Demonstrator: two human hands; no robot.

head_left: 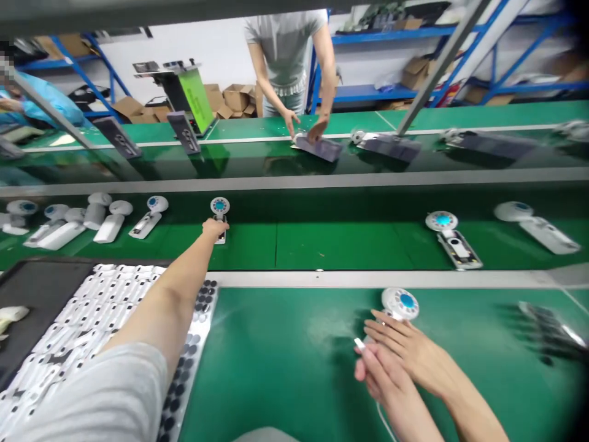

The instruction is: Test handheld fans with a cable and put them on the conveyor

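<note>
Green worktop (276,368) spreads before us, a darker green strip (313,239) running along its far side. On that strip, at nine o'clock, sits a white gadget (219,205) with a round blue-centred head, and our left hand (215,229) has its fingers wrapped about the body. At five o'clock our right hand (384,371) pinches a slim white plug (359,345), and a cord (385,423) trails below. Partly behind it is a third hand (409,347), apparently a co-worker's, laid over a second gadget (400,301); whether those fingers grip, we cannot tell. At eight o'clock, under our outstretched arm (170,294), lie rows of white covers (110,285), edged by dark dots (187,362). More gadgets (455,245) rest on the strip at nine and three o'clock. Farther off, at twelve o'clock, a grey-shirted person (289,55) handles a grey block (324,149); blue shelves (368,93) stand at one o'clock.
</note>
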